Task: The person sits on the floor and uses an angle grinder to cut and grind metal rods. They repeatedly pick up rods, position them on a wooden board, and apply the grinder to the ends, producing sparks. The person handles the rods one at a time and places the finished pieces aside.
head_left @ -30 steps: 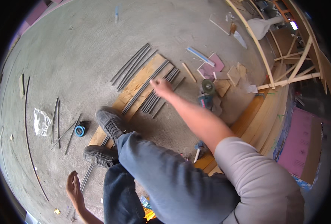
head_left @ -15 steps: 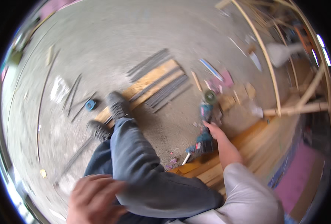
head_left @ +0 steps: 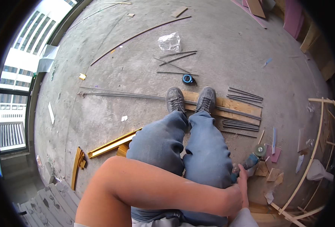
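Observation:
Down at my right side, my right hand [head_left: 243, 179] is closed on a teal cordless angle grinder [head_left: 251, 162], its round disc [head_left: 260, 150] pointing away from me. My left arm lies across my lap, with my left hand [head_left: 233, 197] at my right wrist. The fingers of that hand are hidden, so its grip does not show. Under my shoes, long thin metal rods [head_left: 137, 95] run over a flat wooden board [head_left: 247, 108]. Short cut rods [head_left: 241, 125] lie in rows at the board's right end.
A blue and black tape measure [head_left: 188, 79] lies beyond my shoes, near loose rods [head_left: 175, 58] and a clear plastic bag [head_left: 169, 41]. Yellow metal channels [head_left: 112, 144] are at the left, by grey strips [head_left: 50, 204]. Wood scraps [head_left: 273, 174] and a thin wooden frame [head_left: 318, 140] stand right.
My view has swung left, bringing the window and yellow channels into sight. My left hand has crossed over my lap to my right wrist. The grinder stays in my right hand.

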The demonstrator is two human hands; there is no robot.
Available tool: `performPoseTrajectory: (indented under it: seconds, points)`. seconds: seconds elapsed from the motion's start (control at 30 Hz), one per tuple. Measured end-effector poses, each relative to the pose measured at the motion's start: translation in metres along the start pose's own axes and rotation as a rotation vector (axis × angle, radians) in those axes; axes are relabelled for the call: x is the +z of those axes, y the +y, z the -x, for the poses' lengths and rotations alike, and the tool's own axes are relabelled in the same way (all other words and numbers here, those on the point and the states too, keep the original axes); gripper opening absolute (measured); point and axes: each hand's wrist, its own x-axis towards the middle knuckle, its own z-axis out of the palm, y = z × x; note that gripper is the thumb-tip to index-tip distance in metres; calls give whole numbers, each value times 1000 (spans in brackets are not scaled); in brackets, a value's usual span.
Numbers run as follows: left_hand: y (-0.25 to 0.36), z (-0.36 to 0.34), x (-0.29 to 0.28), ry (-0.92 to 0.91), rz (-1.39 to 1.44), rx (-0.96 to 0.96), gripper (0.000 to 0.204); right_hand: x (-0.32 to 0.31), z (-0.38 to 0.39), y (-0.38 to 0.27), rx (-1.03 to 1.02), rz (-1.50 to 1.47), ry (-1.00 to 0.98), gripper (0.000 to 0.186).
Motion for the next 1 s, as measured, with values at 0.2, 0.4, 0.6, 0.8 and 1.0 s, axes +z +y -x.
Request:
performPoseTrajectory:
  seconds: [0.2, 0.4, 0.6, 0.8, 1.0]
  points:
    - [-1, 5, 8, -20, -4, -55, 19, 73, 4, -40, -284, 111, 229, 24]
    - [-2, 5, 10, -39, 46, -116, 17, 173, 41, -93, -360, 352, 125, 35]
    - [-5, 15, -11, -2, 10, -129, 20, 189, 20, -127, -429, 607, 39, 36]
    - [-2, 19, -13, 0, -69, -124, 21, 214, 15, -124, -437, 808, 95, 52]
    - [-2, 23, -11, -3, -77, -141, 22, 228, 15, -120, -471, 924, 149, 52]
